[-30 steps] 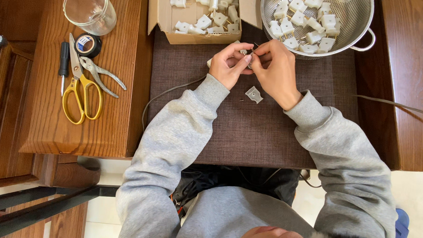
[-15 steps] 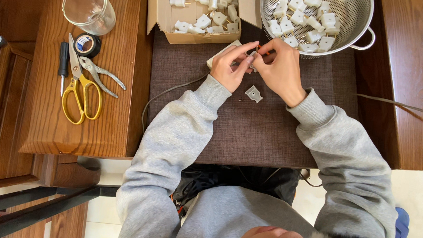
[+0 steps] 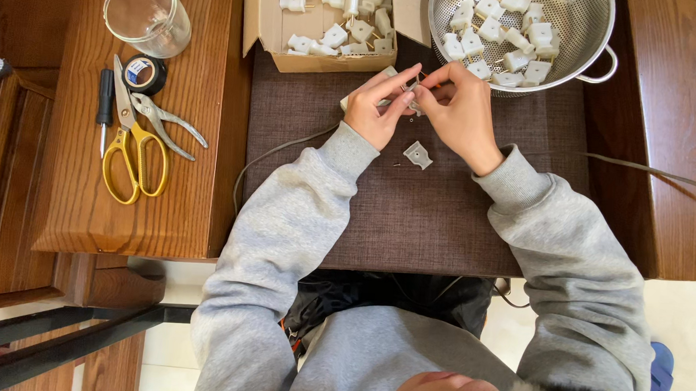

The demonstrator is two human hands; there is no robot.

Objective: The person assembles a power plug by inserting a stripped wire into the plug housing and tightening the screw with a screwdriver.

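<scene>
Both hands were up near the far edge of the dark woven mat [image 3: 410,215] on the desk [image 3: 667,157], meeting over one small white plug part [image 3: 369,100]. The left hand [image 3: 378,110] had its grip clamped on that plug part, thumb beneath and fingers along the top; the right hand [image 3: 457,114] was pinched together on something tiny at the plug's end — too small for me to name. A thin grey cord [image 3: 275,153] ran away from the left wrist across the mat.

The piece looked light and stiff, hard plastic, likely slick on its flat faces — I judged it best held by the body's sides, clear of any metal prongs. A loose cover piece [image 3: 418,154] lay on the mat just beneath the hands, with a speck that might have been a screw beside it.

Beyond the hands, an open cardboard box [image 3: 263,24] held a scatter of white plugs [image 3: 332,36] with brass prongs, and a metal colander [image 3: 579,33] to its right held another heap of them. Off to the left stood an empty glass cup [image 3: 147,14], and near it lay a tape roll [image 3: 143,74], a screwdriver [image 3: 104,107], pliers [image 3: 165,118] and yellow-handled scissors [image 3: 131,160].
</scene>
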